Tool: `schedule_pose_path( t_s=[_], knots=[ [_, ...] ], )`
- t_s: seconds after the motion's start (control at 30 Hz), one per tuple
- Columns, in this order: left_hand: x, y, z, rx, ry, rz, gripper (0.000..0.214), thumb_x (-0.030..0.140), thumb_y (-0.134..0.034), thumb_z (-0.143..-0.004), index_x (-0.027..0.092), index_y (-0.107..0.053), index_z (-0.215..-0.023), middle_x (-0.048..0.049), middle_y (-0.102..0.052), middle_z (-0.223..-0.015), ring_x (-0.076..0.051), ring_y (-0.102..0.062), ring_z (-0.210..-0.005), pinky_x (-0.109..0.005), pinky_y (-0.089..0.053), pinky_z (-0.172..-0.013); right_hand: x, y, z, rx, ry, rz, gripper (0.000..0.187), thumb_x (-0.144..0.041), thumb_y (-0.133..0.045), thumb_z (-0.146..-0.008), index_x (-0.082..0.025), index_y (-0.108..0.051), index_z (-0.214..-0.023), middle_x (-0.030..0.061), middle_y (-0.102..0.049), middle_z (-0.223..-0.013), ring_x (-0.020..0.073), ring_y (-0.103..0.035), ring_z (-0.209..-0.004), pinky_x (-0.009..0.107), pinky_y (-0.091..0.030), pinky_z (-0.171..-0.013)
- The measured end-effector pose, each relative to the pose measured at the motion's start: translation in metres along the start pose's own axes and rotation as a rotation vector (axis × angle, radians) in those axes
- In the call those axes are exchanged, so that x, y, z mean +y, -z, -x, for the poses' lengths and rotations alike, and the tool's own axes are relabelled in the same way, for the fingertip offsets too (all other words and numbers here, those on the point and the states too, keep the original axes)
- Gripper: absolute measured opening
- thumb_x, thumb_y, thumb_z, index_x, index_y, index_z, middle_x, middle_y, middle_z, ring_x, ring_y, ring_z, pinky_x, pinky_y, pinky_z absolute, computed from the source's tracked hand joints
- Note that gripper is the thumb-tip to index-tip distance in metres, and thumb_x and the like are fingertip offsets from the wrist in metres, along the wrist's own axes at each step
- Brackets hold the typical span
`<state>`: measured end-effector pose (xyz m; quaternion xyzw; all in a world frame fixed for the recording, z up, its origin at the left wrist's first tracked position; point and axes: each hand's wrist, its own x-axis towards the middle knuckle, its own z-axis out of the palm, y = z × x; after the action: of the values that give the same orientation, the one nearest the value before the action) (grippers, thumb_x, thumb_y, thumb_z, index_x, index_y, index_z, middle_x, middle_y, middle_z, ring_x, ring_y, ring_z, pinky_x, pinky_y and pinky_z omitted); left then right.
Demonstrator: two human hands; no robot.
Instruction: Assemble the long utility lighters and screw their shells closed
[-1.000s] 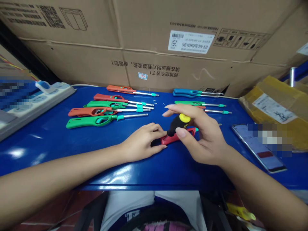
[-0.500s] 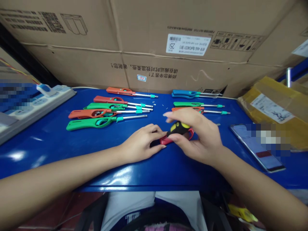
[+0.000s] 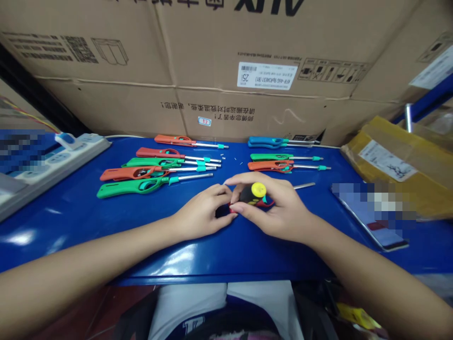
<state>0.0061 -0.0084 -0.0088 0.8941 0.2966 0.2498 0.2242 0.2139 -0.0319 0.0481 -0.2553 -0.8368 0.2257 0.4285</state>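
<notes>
A red lighter (image 3: 266,203) lies on the blue table (image 3: 88,212), mostly hidden under both hands. The right hand (image 3: 279,210) grips a black-and-yellow screwdriver (image 3: 252,193) upright on it; the left hand (image 3: 201,215) pins its near end, fingers curled. Other lighters (image 3: 155,170) lie beyond.

Viewpoint: head-worn camera, looking forward and down over the blue table (image 3: 81,212).
Facing: toward the cardboard boxes (image 3: 226,85) at 12 o'clock.
Nearness: close; forearms enter from 6 o'clock.
Shared views: only one.
</notes>
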Motion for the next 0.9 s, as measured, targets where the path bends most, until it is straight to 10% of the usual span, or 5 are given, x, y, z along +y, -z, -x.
schedule_pose_path(
  t_s=[0.2, 0.33, 0.47, 0.9],
  knots=[
    [0.001, 0.013, -0.004, -0.082, 0.084, -0.098, 0.043, 0.026, -0.066, -0.087, 0.016, -0.064, -0.128, -0.0083, -0.062, -0.109, -0.022, -0.063, -0.099, -0.036, -0.053, -0.092, 0.013, 0.015, -0.01, 0.41, -0.09, -0.182, 0.015, -0.03, -0.069, -0.091, -0.019, -0.059, -0.091, -0.0022, -0.067, -0.076, 0.0069, -0.055, -0.045, 0.022, -0.045, -0.044],
    [0.002, 0.023, -0.009, -0.134, 0.118, -0.01, 0.035, 0.037, -0.066, -0.09, 0.017, -0.071, -0.117, -0.0069, -0.065, -0.101, -0.017, -0.063, -0.082, -0.029, -0.053, -0.075, 0.033, 0.046, -0.016, 0.597, 0.014, 0.276, 0.021, -0.028, -0.064, -0.094, -0.02, -0.057, -0.076, -0.0006, -0.062, -0.068, 0.0128, -0.058, -0.06, 0.027, -0.048, -0.058],
    [-0.004, 0.032, -0.02, -0.127, 0.2, 0.089, 0.037, 0.046, -0.069, -0.086, 0.018, -0.076, -0.109, -0.0037, -0.066, -0.088, -0.015, -0.061, -0.072, -0.025, -0.048, -0.064, 0.053, 0.059, -0.012, 0.336, 0.243, 0.677, 0.013, -0.023, -0.057, -0.095, -0.021, -0.057, -0.082, 0.0066, -0.066, -0.085, 0.0206, -0.061, -0.08, 0.036, -0.05, -0.073],
    [-0.027, 0.046, -0.123, 0.166, 0.17, -0.132, 0.04, 0.045, -0.065, -0.086, 0.017, -0.074, -0.113, -0.0049, -0.063, -0.087, -0.02, -0.057, -0.082, -0.03, -0.043, -0.073, 0.053, 0.041, -0.005, 0.326, 0.422, 0.712, 0.007, -0.017, -0.059, -0.091, -0.021, -0.058, -0.085, 0.0063, -0.067, -0.086, 0.0192, -0.058, -0.076, 0.035, -0.05, -0.07]
  ],
)
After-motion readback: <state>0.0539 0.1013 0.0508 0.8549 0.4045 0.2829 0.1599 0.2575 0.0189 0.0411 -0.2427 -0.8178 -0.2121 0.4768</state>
